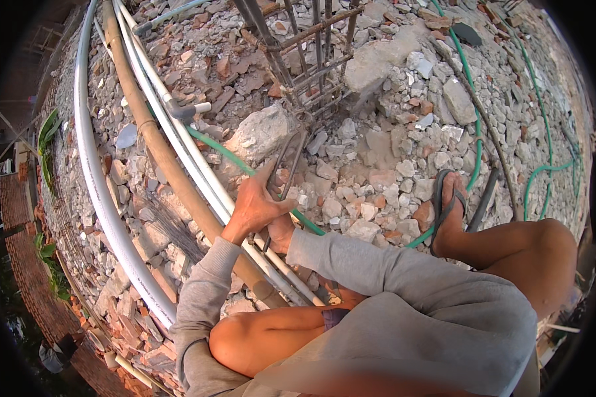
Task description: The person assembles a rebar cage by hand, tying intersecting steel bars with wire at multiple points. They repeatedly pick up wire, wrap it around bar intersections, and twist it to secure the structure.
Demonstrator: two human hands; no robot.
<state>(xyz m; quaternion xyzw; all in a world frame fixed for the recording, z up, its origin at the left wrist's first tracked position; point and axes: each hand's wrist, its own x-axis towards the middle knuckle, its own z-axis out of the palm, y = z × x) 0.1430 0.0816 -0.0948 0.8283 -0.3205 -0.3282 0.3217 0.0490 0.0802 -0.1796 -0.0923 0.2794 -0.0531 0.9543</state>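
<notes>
My left hand (253,206) is closed on a thin, dark bent metal rod (295,164), with a finger stretched along it. Just beneath, and partly covered by the left, my right hand (282,231) is wrapped round the rod's lower part. The rod's upper end reaches the foot of an upright rebar cage (311,59), beside a pale concrete lump (263,132). That cage is made of rusty bars tied with crosspieces. Behind my hands run white plastic pipes (198,162) and a brown pole (159,142). A green hose (222,151) passes under the rod.
Broken concrete and brick rubble (377,165) covers the ground. A thick white pipe (102,198) curves along the left. More green hose (475,126) and a long thin bar (487,119) lie at right, near my sandalled foot (449,205). A large concrete block (381,59) stands beside the cage.
</notes>
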